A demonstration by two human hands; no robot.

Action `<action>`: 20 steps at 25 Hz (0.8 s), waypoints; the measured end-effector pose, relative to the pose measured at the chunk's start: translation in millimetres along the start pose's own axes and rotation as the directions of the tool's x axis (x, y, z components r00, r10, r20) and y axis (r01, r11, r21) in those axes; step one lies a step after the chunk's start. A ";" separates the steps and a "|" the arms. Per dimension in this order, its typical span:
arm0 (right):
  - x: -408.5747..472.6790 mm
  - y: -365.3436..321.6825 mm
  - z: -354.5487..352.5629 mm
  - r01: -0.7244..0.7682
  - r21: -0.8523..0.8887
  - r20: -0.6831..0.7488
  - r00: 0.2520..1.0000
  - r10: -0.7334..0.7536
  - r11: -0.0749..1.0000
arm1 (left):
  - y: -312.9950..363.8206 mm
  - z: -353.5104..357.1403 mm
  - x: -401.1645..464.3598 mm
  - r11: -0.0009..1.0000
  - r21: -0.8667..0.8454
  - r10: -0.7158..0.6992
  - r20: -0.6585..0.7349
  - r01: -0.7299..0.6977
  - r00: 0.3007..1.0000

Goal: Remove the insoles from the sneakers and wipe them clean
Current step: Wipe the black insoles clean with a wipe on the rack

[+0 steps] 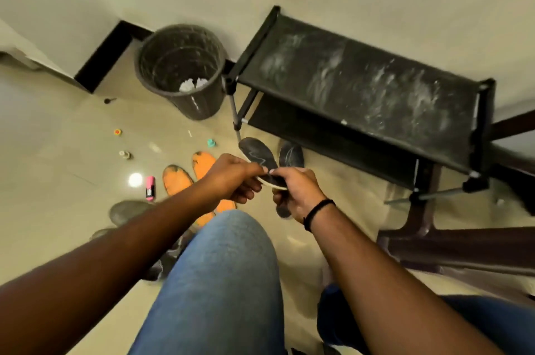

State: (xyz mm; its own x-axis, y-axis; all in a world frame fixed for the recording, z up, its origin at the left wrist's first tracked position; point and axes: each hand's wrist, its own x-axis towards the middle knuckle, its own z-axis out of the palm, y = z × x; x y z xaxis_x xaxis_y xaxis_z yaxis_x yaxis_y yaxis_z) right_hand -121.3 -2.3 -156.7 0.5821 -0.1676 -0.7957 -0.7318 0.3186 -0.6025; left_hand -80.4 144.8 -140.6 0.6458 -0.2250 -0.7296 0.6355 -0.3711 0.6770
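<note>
My left hand point(231, 178) and my right hand point(295, 192) meet above my knee, both gripping a dark grey insole point(259, 155) that sticks up and away from me. The right hand's fingers curl round its lower half; the left pinches its edge near the middle. A thin pale edge shows between the hands. Two orange insoles point(176, 179) lie side by side on the floor to the left. A dark sneaker point(291, 153) stands on the floor beyond the hands. Another grey insole point(127, 211) lies at the left, partly behind my left forearm.
A black mesh waste bin point(179, 71) with white crumpled paper stands by the wall. A dusty black shoe rack point(362, 88) fills the right. A pink tube point(150, 188) and small caps lie on the tiled floor. A dark wooden furniture frame point(451, 247) sits at right.
</note>
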 end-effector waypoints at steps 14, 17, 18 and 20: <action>-96.6 -68.0 -87.7 0.407 -0.093 -0.062 0.908 -0.414 0.908 | 78.9 109.4 -48.6 0.866 0.291 0.469 -0.191 -0.407 0.862; -54.6 -79.2 -81.0 0.386 -0.046 -0.165 0.907 -0.389 0.921 | 82.5 113.4 -10.8 0.871 0.267 0.482 -0.299 -0.413 0.823; -40.9 -80.3 -78.6 0.376 -0.042 -0.191 0.906 -0.377 0.926 | 84.3 111.2 1.7 0.884 0.246 0.460 -0.313 -0.396 0.831; -20.4 -80.3 -76.3 0.354 -0.047 -0.231 0.906 -0.355 0.934 | 86.2 108.9 24.0 0.913 0.200 0.405 -0.321 -0.356 0.856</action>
State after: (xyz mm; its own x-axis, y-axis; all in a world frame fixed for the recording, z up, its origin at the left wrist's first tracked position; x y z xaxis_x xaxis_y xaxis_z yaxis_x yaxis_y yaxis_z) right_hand -101.5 -95.7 -96.9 0.7055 -0.4804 -0.5211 -0.4937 0.1944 -0.8476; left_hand -56.1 9.4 -110.3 0.9459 -0.0541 -0.3199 0.2653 -0.4389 0.8585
